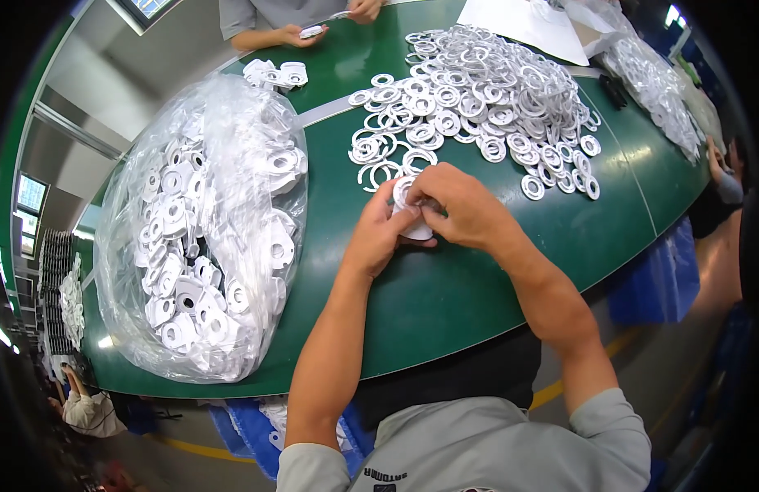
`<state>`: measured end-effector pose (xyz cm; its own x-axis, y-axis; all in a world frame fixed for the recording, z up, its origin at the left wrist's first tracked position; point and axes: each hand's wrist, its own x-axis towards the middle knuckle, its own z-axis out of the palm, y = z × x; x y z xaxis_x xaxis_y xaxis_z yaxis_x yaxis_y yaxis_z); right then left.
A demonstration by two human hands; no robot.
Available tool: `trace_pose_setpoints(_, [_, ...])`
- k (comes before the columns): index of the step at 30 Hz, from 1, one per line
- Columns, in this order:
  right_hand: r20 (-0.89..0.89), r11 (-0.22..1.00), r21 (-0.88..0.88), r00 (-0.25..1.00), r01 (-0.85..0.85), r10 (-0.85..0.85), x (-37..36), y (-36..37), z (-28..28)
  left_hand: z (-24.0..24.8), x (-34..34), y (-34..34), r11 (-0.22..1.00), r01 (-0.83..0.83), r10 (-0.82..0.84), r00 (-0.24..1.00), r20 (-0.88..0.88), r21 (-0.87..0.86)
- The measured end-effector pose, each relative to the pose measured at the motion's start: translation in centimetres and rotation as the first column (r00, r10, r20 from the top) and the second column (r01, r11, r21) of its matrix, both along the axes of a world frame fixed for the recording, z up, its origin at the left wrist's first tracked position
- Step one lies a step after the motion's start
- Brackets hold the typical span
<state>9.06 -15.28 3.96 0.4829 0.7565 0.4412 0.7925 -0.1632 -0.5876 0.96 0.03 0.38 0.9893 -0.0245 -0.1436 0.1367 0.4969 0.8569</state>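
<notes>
Over the green table, my two hands meet at a white plastic part [416, 230] with a round ring shape at its top. My left hand [377, 229] is closed around its left side, the thumb lying across it. From the right, my right hand [461, 203] bends its fingers onto the ring [402, 192] at the upper end; its fingertips are partly hidden. Just beyond my hands lies a large heap of loose white rings [494, 98], some of them open like a C. To the left stands a clear plastic bag [224, 172] full of white plate-like parts with round holes.
The green table [330, 328] curves around me. Several white parts [277, 75] lie past the bag. Across the table a person's hand [301, 35] holds a small white part. White sheets [523, 25], clear plastic bags [650, 82] and a black object [613, 91] are at the far right.
</notes>
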Motion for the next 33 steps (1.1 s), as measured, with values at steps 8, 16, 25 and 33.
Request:
trace_pose_setpoints(8, [-0.217, 0.937, 0.145, 0.934, 0.317, -0.282, 2.7, -1.8, -0.4, 0.4, 0.5, 1.2, 0.975, -0.221, 0.221, 0.975, 0.021, 0.037])
trace_pose_setpoints(16, [-0.029, 0.959, -0.05, 0.959, 0.281, -0.282, 3.9, 0.9, -4.2, 0.4, 0.7, 1.8, 0.925, -0.378, 0.379, 0.925, 0.014, -0.028])
trace_pose_setpoints(25, [-0.09, 0.878, 0.256, 0.914, 0.404, -0.395, 4.3, 1.0, -2.4, 0.6, 0.8, 1.6, 0.943, -0.331, 0.33, 0.944, -0.02, -0.031])
trace_pose_setpoints(33, [-0.726, 0.779, 0.372, 0.681, 0.505, -0.095, 5.1, 0.0, -2.5, 0.3, 0.6, 1.6, 0.948, -0.319, 0.319, 0.948, -0.004, 0.013])
